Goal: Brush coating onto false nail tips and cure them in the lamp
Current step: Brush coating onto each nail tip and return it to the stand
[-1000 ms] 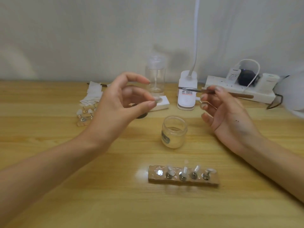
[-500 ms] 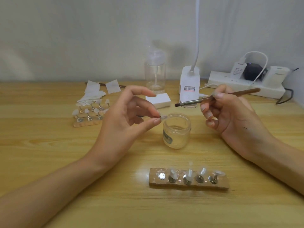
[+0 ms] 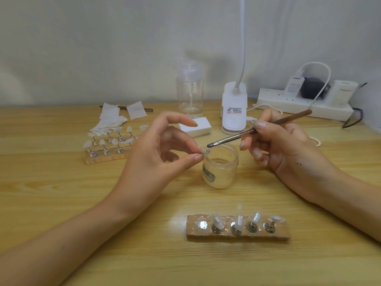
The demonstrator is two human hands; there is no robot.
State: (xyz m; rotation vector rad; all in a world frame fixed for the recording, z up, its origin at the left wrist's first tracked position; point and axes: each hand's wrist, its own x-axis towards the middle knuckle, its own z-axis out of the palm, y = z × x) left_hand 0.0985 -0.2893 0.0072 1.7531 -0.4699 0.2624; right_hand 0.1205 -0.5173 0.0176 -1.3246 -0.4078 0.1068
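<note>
My left hand (image 3: 165, 153) pinches a small clear nail tip on its stand (image 3: 205, 151) between thumb and a finger, just over the left rim of an open glass jar (image 3: 220, 167). My right hand (image 3: 282, 149) grips a brown brush (image 3: 257, 130) whose bristles point left and hover just above the nail tip. A wooden holder (image 3: 237, 234) near the front edge carries several nail tips on metal stands, with its leftmost magnet bare. A second holder (image 3: 107, 149) with several tips sits at the left. The white lamp base (image 3: 234, 109) stands behind the jar.
White wipes (image 3: 111, 120) lie at the back left beside another brush (image 3: 148, 109). A clear pump bottle (image 3: 190, 89) and a white block (image 3: 195, 126) stand behind my left hand. A power strip (image 3: 305, 104) with plugs and cables runs along the back right.
Both hands have come lower and nearer to the jar. The brush tip has dropped close to the nail tip held by my left hand.
</note>
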